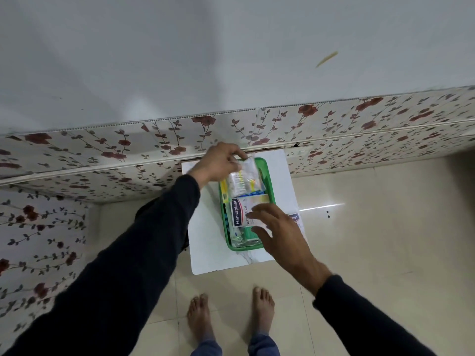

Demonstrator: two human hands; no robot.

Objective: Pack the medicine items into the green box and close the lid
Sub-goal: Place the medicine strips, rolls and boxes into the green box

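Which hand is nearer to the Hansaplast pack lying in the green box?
Right. The right hand hovers just over the Hansaplast pack, its fingertips overlapping it. The left hand is at the far end of the green box, holding a clear packet.

Open green box (pixel 267 176) holds Hansaplast packet (pixel 240 211) among medicine packets.

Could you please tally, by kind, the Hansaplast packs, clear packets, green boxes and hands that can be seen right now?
Hansaplast packs: 2, one in the box, one beside it
Clear packet: 1
Green box: 1
Hands: 2, left, right
Total: 6
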